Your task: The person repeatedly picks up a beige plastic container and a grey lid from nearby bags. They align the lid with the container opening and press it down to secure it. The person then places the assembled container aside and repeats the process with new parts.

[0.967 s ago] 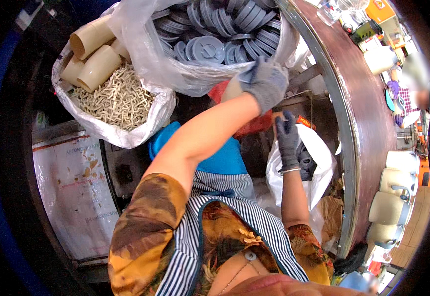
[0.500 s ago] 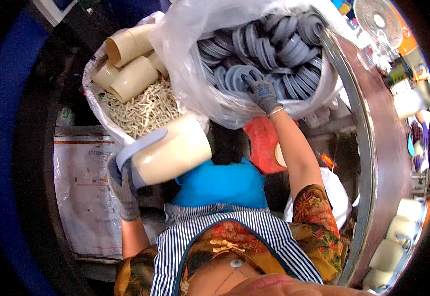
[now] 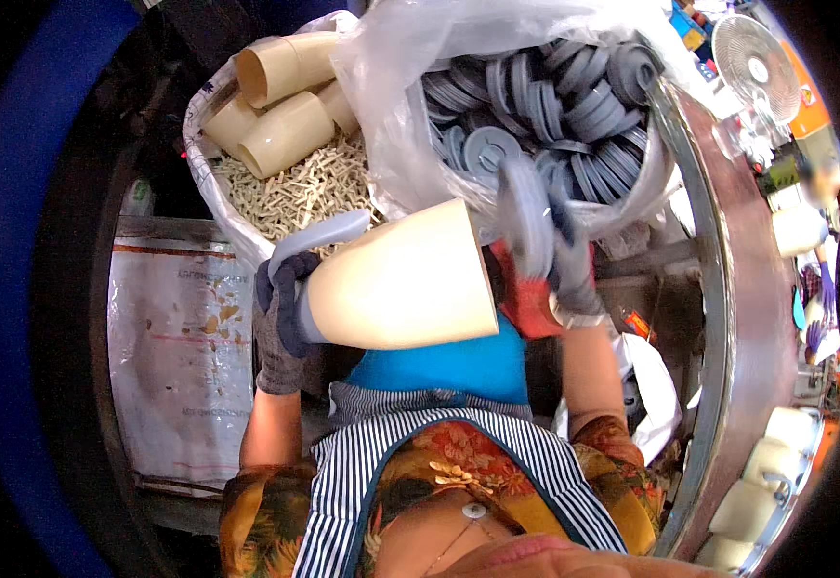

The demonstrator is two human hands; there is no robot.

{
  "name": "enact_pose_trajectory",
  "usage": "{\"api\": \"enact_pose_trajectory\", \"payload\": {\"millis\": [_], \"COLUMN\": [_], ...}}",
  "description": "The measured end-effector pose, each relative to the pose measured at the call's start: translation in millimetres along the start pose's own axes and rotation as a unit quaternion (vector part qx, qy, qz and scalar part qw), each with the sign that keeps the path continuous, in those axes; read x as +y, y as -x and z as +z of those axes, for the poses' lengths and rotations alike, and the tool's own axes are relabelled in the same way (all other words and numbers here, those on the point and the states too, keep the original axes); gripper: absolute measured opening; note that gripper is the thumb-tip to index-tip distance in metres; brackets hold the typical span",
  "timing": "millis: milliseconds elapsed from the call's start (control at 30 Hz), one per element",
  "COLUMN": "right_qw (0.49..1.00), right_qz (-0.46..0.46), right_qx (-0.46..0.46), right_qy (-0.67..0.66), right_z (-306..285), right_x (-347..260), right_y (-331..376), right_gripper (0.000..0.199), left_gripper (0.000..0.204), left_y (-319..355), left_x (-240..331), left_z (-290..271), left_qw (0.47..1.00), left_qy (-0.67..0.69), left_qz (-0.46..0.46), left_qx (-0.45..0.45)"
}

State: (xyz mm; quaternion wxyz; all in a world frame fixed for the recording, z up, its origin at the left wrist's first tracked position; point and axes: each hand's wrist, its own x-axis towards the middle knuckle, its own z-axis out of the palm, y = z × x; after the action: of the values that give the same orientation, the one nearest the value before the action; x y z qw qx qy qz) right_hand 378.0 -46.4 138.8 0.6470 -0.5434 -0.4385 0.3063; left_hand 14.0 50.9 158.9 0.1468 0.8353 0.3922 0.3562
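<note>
My left hand (image 3: 283, 332), in a dark grey knit glove, is wrapped round the narrow grey end of a cream plastic jug (image 3: 406, 279). A grey handle (image 3: 328, 233) runs along the jug's upper side. The jug lies on its side above my lap, its wide end facing right. In my gloved right hand (image 3: 571, 265) is a round grey plastic disc (image 3: 526, 217), held on edge just off that wide end. Motion blurs the disc and my right fingers. Behind them, a clear plastic bag (image 3: 377, 106) holds many similar grey discs (image 3: 492, 149).
At the back left, a white sack (image 3: 218, 207) holds cream jug bodies (image 3: 285, 140) on short beige plastic pieces (image 3: 309, 188). A metal-edged table (image 3: 752, 289) runs along my right, with cream jugs (image 3: 748, 501) at its far side. A red object (image 3: 534, 306) sits beyond my lap.
My right hand has come out of the bag with a grey disc and moved toward me. My left hand has shifted the jug right and turned its wide end toward the disc.
</note>
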Motion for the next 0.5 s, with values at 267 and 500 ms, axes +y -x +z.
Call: {"api": "enact_pose_trajectory", "payload": {"millis": [267,500], "right_qw": [0.929,0.91], "right_qz": [-0.249,-0.33], "right_qx": [-0.017,-0.009], "right_qy": [0.272,0.252], "right_z": [42,42], "right_x": [-89,-112], "right_y": [113,158], "right_gripper": [0.057,0.061], "left_gripper": [0.056,0.05], "left_y": [16,26], "left_x": [42,82], "left_z": [-23,-68], "left_qw": [0.887,0.978], "left_qy": [0.433,0.172], "left_qz": [-0.163,0.057], "left_qx": [-0.014,-0.102]}}
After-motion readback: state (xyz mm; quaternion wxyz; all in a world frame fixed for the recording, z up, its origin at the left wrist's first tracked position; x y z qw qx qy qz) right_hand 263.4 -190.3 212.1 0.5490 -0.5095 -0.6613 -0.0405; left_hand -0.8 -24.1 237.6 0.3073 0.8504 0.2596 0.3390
